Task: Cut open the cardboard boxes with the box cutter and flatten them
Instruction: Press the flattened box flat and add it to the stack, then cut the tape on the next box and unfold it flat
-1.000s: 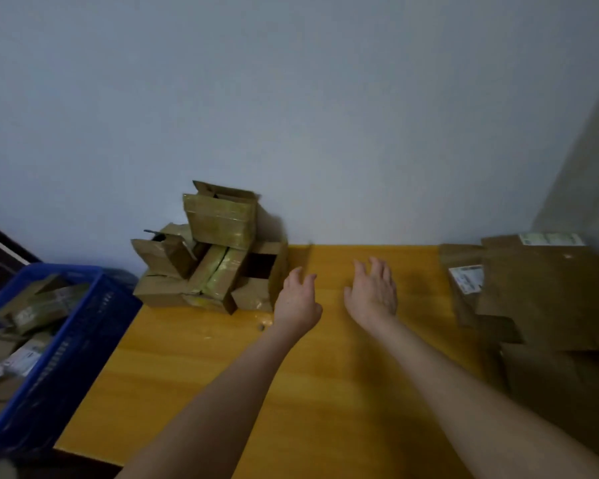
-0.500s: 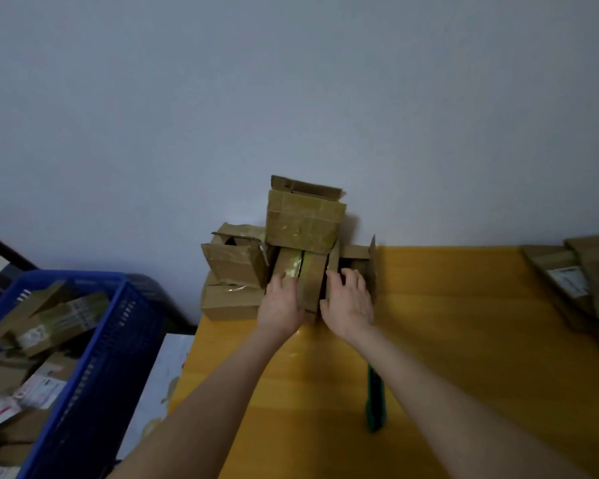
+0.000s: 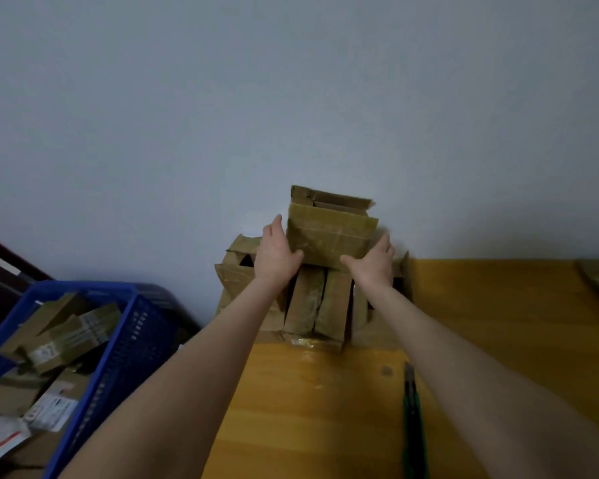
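Clasping top box [image 3: 331, 236] — left hand [image 3: 277, 257], right hand [image 3: 374, 262]; fingers [image 3: 276, 225] flanking

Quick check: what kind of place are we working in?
Probably a parcel storeroom or mailroom corner. Taped cardboard boxes are piled against a bare wall on a wooden table, a blue crate beside it holds labelled cardboard, and a box cutter lies on the table.
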{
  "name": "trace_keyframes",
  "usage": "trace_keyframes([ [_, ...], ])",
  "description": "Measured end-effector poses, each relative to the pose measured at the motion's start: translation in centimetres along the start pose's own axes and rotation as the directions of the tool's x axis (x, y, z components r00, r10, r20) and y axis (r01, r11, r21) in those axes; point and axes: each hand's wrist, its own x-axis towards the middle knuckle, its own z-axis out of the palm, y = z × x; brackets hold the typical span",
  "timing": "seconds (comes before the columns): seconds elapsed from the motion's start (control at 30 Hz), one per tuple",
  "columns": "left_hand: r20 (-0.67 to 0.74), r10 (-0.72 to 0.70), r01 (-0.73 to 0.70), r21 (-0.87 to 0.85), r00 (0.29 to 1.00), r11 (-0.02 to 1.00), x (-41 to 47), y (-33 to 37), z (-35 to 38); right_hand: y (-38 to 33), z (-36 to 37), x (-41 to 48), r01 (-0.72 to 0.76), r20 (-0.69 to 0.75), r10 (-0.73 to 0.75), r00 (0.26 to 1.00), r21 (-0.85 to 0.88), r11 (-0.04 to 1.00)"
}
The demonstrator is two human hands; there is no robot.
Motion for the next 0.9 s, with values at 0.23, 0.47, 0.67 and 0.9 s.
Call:
trace_keyframes([
  [0.23, 0.154, -0.071, 0.108, -0.248, 0.985, 0.963, 4.6, 0.3, 0.4, -0.5, 0.1, 3.9, -0.099, 0.095, 0.075, 0.993, 0.282, 0.954],
  [0.47, -0.085, -0.030, -0.013, -0.459, 0.996, 0.888, 3.3, -0.3, -3.6, -2.0, 0.4, 0.8, 0.043, -0.203, 0.021, 0.979, 0.307, 0.951],
  [0.67, -0.160, 0.178, -0.236, -0.517, 0.971, 0.823, 1.8, -0.4, -9.3, -4.6, -0.8, -5.7, 0.257, -0.360, -0.110, 0.926, 0.390, 0.884],
  [0.9, -0.046, 0.206, -0.204, -0.466, 0.977, 0.861, -3.1, 0.5, -9.7, -2.1, -3.4, -13.8, 0.227, -0.236, -0.107, 0.966, 0.574, 0.787],
])
